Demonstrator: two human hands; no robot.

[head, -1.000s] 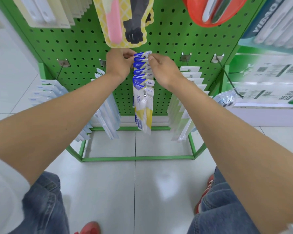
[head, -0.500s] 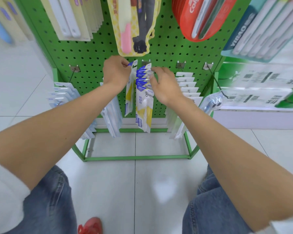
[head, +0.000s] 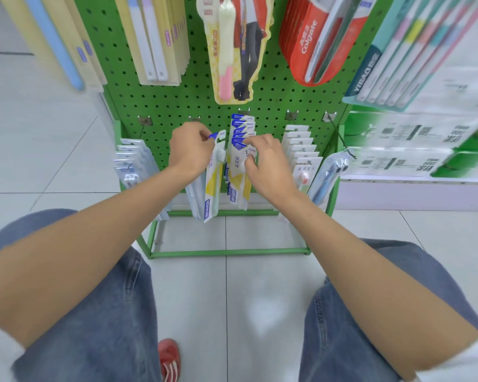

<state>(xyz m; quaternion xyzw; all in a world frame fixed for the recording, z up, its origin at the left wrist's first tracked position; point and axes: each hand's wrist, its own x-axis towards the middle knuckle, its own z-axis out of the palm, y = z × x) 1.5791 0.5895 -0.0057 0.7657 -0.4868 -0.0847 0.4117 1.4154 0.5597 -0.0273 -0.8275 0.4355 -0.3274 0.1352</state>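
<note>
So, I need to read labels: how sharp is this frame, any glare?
Head view: centre fairly sharp, where the left hand pinches a toothbrush pack; boxes at the right edge smear into blur; soft glare on the floor tiles; edges bend from the wide lens.

- Green pegboard rack (head: 160, 111) standing on a pale tiled floor (head: 53, 150).
- Red Colgate packs (head: 307, 42) hanging top right.
- White carded packs (head: 301, 144) on the right-hand hook.
- Pale blue packs (head: 130, 158) on the left-hand hook.
- Red shoe (head: 169, 359) below.
</note>
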